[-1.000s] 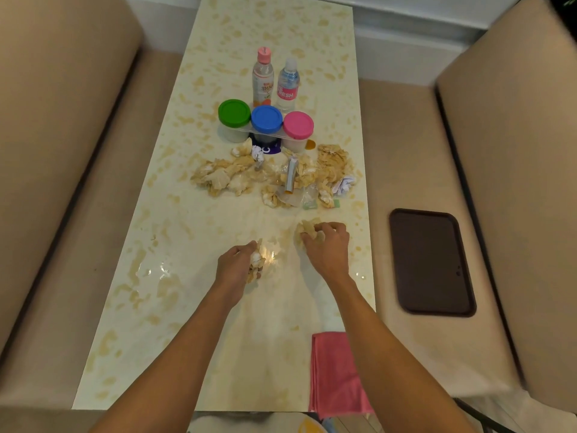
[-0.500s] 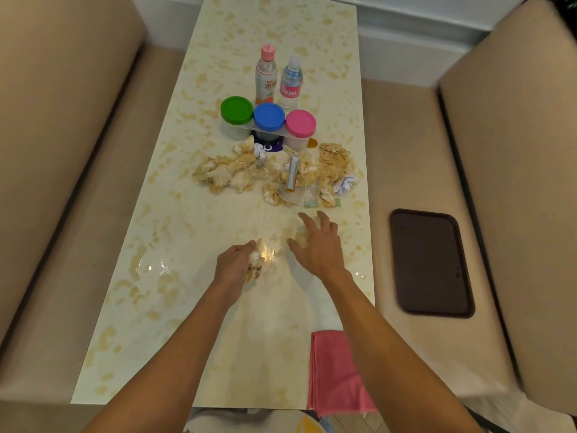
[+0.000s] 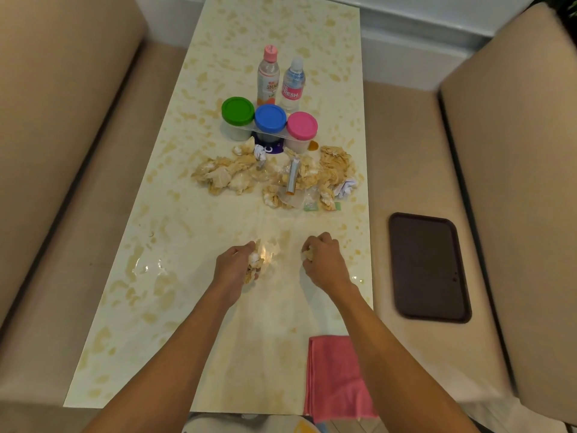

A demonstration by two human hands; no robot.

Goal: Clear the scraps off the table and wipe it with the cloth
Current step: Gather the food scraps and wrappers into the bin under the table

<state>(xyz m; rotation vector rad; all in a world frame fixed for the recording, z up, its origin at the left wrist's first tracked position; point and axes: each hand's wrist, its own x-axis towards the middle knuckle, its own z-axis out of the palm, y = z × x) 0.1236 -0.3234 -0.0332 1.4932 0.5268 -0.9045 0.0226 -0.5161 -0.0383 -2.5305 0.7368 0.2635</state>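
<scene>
Head view: the right hand (image 3: 324, 265), spread flat half a second ago, now clenches a scrap (image 3: 308, 254); the left hand (image 3: 234, 267) still grips its clump (image 3: 254, 266). Both handfuls look ready to leave the table (image 3: 175, 323). The pile (image 3: 274, 179) lies well beyond both fists; the cloth (image 3: 337, 376) lies by the near edge, untouched.
</scene>
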